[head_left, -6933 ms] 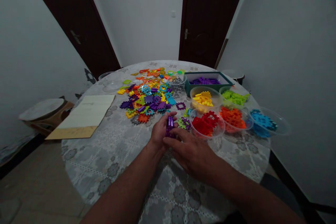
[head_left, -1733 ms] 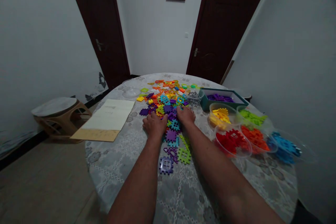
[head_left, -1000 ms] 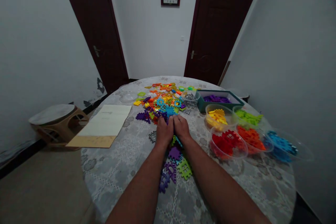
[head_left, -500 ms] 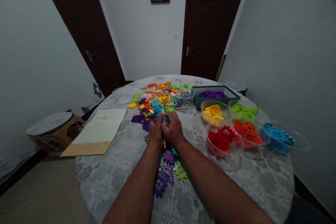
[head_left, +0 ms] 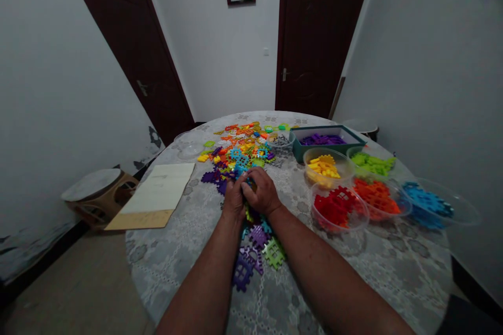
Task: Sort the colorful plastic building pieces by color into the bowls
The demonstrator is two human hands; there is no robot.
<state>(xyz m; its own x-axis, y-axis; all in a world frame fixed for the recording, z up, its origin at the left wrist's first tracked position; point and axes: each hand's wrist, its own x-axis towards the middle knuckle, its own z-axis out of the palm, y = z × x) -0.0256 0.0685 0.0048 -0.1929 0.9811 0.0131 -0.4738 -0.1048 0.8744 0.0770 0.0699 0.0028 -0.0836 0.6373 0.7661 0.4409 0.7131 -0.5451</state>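
Note:
Over the middle of the table my left hand (head_left: 234, 196) and my right hand (head_left: 261, 190) meet, fingers bent and pressed together. Between them they grip interlocking plastic pieces, mostly hidden by the fingers; a yellow-green edge (head_left: 249, 214) shows below. Just beyond the fingertips are blue toothed squares (head_left: 240, 159) and a dark purple piece (head_left: 209, 177). Nearer me, between my forearms, lie a purple toothed piece (head_left: 258, 236), a light green window piece (head_left: 274, 253) and a dark purple window piece (head_left: 242, 274).
A mixed heap of plastic pieces (head_left: 245, 138) spreads behind my hands. On the right stand clear bowls of yellow (head_left: 324, 166), red (head_left: 338, 206), orange (head_left: 376, 196), green (head_left: 371, 164) and blue pieces (head_left: 426, 203), plus a green box (head_left: 299, 153). Paper (head_left: 159, 188) lies left.
The view has shifted slightly, moving the scene a little to the right. My hands remain together, with the right fingers curled further over the left; the blue piece at the fingertips shows less.

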